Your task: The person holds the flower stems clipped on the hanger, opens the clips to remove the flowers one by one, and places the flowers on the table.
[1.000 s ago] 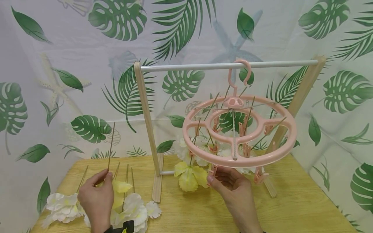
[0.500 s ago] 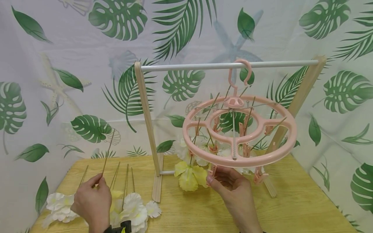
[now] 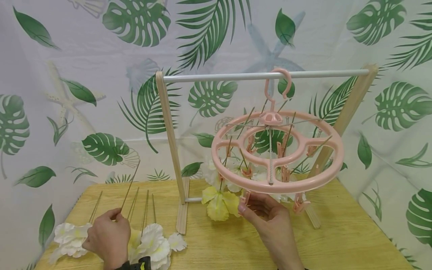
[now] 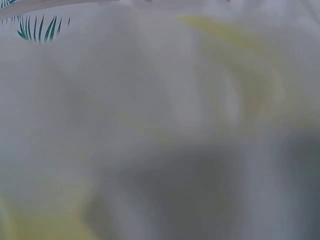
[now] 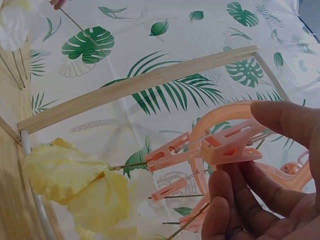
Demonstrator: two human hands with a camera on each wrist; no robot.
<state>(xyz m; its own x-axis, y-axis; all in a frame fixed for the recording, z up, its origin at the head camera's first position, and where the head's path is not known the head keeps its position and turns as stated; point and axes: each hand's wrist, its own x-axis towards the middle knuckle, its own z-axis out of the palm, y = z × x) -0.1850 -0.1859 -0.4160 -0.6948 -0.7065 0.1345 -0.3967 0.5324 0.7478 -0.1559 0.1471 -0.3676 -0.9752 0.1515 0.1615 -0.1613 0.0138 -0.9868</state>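
Observation:
My left hand (image 3: 108, 235) pinches a thin brown flower stem (image 3: 130, 185) that slants up and to the right; its bloom is hidden behind the hand. Blurred white and yellow petals (image 4: 165, 90) fill most of the left wrist view. A round pink clip hanger (image 3: 287, 186) hangs from a white rail. At its front rim, my right hand (image 3: 272, 224) pinches a pink clothespin (image 5: 232, 142) between thumb and fingers. Just left of that clothespin, a yellow artificial flower (image 3: 220, 205) hangs head down, its stem held in another pink clip (image 5: 170, 152).
White and yellow artificial flowers (image 3: 155, 242) lie on the wooden table (image 3: 209, 247) around my left hand, stems pointing away. A wooden stand (image 3: 171, 146) carries the rail (image 3: 216, 78). More flowers hang under the hanger, and a leaf-patterned cloth (image 3: 216, 33) covers the walls behind.
My left hand has moved slightly down and left, and the stem's tip has dropped and swung to the right. The right hand stays on the clothespin.

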